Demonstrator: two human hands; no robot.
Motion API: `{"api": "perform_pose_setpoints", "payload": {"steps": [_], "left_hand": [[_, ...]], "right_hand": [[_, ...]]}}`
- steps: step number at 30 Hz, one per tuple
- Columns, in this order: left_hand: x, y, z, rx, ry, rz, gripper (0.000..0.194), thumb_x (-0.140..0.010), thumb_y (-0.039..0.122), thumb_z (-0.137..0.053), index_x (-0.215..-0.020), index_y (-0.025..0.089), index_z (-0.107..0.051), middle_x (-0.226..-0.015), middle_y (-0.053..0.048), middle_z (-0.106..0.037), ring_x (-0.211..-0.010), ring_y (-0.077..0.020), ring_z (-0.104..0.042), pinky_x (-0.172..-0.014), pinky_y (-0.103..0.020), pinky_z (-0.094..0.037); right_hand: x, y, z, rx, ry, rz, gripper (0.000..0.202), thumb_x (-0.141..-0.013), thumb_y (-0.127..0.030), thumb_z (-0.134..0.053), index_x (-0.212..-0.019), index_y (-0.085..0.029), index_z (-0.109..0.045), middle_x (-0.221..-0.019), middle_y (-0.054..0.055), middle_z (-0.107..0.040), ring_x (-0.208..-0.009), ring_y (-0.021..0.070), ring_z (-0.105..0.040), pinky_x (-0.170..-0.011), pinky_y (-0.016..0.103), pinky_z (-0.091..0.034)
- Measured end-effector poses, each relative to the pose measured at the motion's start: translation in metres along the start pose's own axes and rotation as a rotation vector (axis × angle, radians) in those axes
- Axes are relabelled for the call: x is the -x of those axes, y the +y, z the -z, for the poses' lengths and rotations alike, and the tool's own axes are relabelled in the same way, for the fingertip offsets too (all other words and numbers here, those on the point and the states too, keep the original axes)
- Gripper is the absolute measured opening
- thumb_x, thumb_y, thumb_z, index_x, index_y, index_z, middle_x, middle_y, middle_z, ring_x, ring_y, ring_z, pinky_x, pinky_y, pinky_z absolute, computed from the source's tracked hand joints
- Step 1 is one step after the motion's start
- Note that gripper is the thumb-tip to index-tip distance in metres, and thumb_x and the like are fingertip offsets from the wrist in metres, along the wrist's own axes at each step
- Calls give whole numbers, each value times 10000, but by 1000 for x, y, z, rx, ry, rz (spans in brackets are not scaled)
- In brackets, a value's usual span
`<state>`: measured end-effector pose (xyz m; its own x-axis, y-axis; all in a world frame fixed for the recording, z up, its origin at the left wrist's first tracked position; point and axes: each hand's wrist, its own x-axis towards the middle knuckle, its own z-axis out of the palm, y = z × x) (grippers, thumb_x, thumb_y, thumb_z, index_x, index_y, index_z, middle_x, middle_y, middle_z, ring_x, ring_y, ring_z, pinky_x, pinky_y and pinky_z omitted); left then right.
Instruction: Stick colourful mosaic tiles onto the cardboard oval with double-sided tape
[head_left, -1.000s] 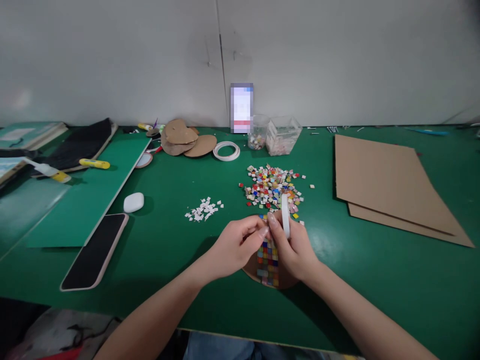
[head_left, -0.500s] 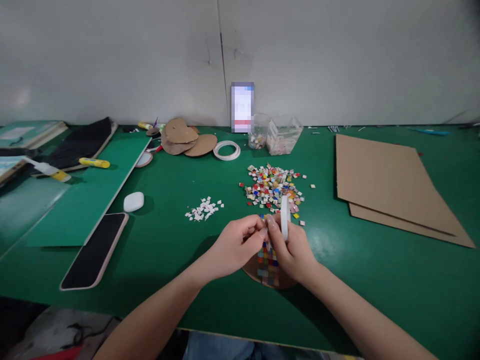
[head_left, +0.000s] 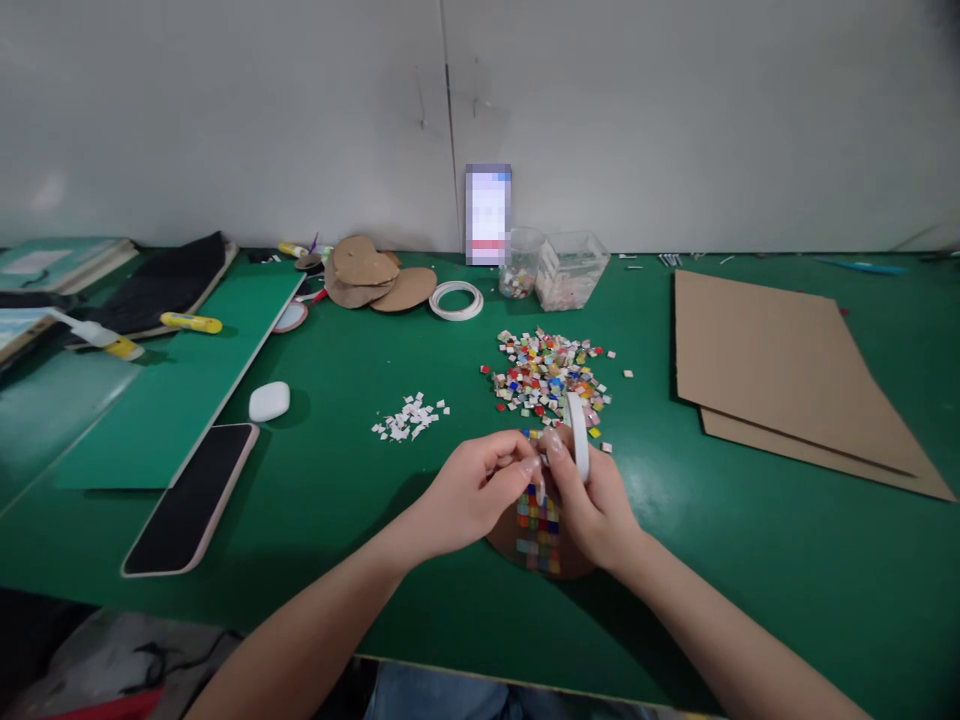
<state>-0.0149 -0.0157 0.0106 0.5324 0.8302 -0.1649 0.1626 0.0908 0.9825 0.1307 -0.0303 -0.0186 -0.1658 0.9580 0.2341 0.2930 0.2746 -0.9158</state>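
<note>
My right hand (head_left: 604, 505) holds a roll of white tape (head_left: 578, 435) upright between thumb and fingers. Close beside it, my left hand (head_left: 472, 490) is closed in a pinch, its fingertips almost meeting the right thumb. A short white strip (head_left: 541, 490), which looks like tape, shows at the left fingertips; whether it joins the roll is hidden. Under both hands lies a round cardboard disc (head_left: 504, 540) bearing rows of small coloured mosaic tiles (head_left: 538, 520), partly covered by the hands. Just beyond spreads a heap of loose mosaic tiles (head_left: 551, 370).
White paper scraps (head_left: 411, 418) lie left of the tiles. Farther left are a phone (head_left: 191, 500), a white earbud case (head_left: 269, 402) and a green board (head_left: 187, 380). Behind stand clear containers (head_left: 571, 270), a tape ring (head_left: 456, 301) and cardboard cutouts (head_left: 405, 290). Cardboard sheets (head_left: 765, 350) lie right.
My right hand and the roll have shifted slightly right, away from my left fingertips. The white strip below the left fingers shows more clearly. The whole view has also shifted a little.
</note>
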Motion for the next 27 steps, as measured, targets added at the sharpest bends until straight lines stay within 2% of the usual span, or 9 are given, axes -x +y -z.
{"api": "perform_pose_setpoints", "payload": {"steps": [7,17,27], "left_hand": [[-1,0,0,19,-13,-6,163,-835,235,-413,-692,162,-444,-588,63,-349,-526,-70,-278,-496,-202,-247],[-1,-3,0,-66,23,33,156,-824,236,-418,-694,164,-469,-633,42,-411,-596,-91,-370,-559,-213,-310],[-1,-5,-1,-73,50,36,149,-801,215,-425,-659,171,-439,-593,53,-395,-552,-83,-347,-519,-200,-291]], "right_hand": [[1,4,1,29,-16,-1,292,-925,-315,-347,-664,-202,-415,-566,-28,-483,-514,108,-455,-497,230,-326],[1,9,2,206,-58,58,250,-918,-296,-341,-721,-207,-467,-602,2,-538,-529,134,-498,-519,243,-358],[-1,4,-1,184,-19,77,288,-915,-257,-330,-638,-210,-394,-561,-18,-494,-479,106,-454,-465,227,-320]]}}
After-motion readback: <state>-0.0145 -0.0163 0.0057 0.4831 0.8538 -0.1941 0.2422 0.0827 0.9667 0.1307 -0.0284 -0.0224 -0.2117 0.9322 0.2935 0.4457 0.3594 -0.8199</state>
